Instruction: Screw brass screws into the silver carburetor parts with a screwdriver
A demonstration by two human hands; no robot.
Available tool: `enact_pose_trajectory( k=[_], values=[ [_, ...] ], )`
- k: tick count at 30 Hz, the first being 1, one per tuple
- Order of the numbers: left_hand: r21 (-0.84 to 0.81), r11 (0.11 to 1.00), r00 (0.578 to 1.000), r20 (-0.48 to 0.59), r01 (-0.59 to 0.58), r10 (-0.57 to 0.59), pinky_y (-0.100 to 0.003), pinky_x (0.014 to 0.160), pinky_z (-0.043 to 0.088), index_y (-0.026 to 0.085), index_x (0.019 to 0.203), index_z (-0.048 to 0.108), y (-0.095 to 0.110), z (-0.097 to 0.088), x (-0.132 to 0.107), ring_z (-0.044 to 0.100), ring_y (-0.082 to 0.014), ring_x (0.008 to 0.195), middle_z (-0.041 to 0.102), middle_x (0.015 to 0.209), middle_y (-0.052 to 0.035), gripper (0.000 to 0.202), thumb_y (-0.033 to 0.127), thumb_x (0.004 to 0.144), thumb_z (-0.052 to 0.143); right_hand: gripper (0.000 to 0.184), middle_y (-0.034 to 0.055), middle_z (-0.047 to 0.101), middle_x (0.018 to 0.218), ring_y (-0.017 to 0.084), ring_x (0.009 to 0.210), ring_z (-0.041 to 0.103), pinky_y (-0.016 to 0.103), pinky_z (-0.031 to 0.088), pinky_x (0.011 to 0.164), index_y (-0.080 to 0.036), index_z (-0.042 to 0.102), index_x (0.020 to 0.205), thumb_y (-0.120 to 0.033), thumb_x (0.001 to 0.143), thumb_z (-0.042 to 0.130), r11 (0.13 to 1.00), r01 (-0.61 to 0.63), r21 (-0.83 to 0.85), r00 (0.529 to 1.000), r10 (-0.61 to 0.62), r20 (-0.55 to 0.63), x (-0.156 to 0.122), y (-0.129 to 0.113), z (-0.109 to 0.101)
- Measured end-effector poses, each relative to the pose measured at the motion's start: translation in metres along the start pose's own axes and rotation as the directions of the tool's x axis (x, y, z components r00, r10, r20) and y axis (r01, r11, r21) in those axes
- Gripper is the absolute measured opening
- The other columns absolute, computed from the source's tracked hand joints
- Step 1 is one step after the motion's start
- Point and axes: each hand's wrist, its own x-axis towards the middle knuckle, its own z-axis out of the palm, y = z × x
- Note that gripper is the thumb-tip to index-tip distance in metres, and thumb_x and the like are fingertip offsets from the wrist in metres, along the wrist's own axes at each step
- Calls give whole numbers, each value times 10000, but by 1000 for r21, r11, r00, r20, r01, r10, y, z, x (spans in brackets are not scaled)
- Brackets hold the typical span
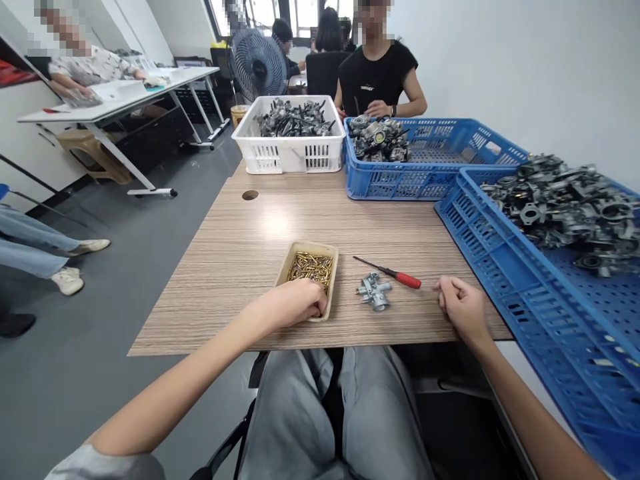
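Observation:
My left hand (304, 299) reaches into a cream tray (333, 263) of small brass screw-like parts (313, 265), its fingers curled down among them. Whatever its fingertips pinch is hidden. To the right of the tray, a grey metal carburetor body (374, 292) lies on the table. Just behind it lies a thin screwdriver (407, 279) with a red handle, the tip pointing away to the left. My right hand (463, 307) rests at the table's right side as a loose fist, apart from the screwdriver handle, with nothing showing in it.
A white crate (295, 150) and a blue crate (400, 183) of metal parts line the wood-grain table's (215, 267) far edge. Another blue crate (480, 227), heaped with carburetors (565, 200), flanks the right side. A person in black (377, 73) sits opposite. A fan (259, 63) stands behind.

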Motion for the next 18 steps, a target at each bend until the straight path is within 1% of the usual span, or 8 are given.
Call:
enact_pose_trajectory(
  k=[5, 7, 10, 15, 17, 18],
  values=[
    [82, 996, 996, 81, 19, -25, -265, 684, 420, 221, 681, 738, 9, -8, 6, 647, -171, 727, 719, 766, -26, 290, 0, 761, 567, 573, -39, 505, 512, 128, 469, 455, 247, 337, 477, -195, 649, 800, -721, 995, 534, 999, 39, -32, 999, -39, 1, 2, -1, 2],
    [124, 992, 993, 109, 34, -48, -256, 673, 414, 217, 680, 735, 12, -11, 8, 639, -161, 717, 731, 775, -20, 287, -9, 736, 568, 576, -37, 509, 511, 133, 477, 469, 251, 353, 496, -199, 649, 792, -718, 1002, 515, 998, 46, -46, 999, -47, -4, 2, -2, 3],
    [166, 984, 991, 108, 56, -75, -250, 670, 421, 214, 695, 737, 13, -11, 10, 628, -154, 705, 745, 785, -14, 273, -6, 729, 579, 533, -27, 530, 514, 144, 493, 488, 263, 371, 527, -206, 656, 776, -660, 1016, 510, 997, 54, -57, 998, -55, -22, 3, -3, 4],
    [182, 983, 993, 117, 4, -26, -247, 699, 446, 197, 712, 735, 5, -11, 11, 616, -139, 698, 759, 795, -19, 221, 33, 738, 588, 458, 17, 606, 562, 185, 584, 559, 289, 386, 590, -221, 646, 734, -550, 1015, 494, 992, 90, -83, 995, -94, -42, 6, -3, 4],
    [160, 986, 993, 94, 51, -67, -240, 721, 475, 196, 793, 761, 6, -17, 9, 651, -149, 743, 779, 845, -24, 202, 71, 756, 606, 443, 33, 641, 606, 193, 623, 576, 296, 389, 622, -221, 645, 727, -514, 1016, 481, 990, 106, -92, 993, -111, -49, 7, -3, 5],
    [153, 985, 993, 66, 85, -96, -240, 742, 490, 198, 843, 771, 7, -22, 8, 669, -157, 777, 788, 880, -26, 203, 93, 772, 612, 439, 40, 659, 631, 194, 639, 583, 298, 387, 635, -222, 640, 722, -500, 1018, 474, 989, 113, -95, 992, -118, -52, 8, -3, 5]
  ],
)
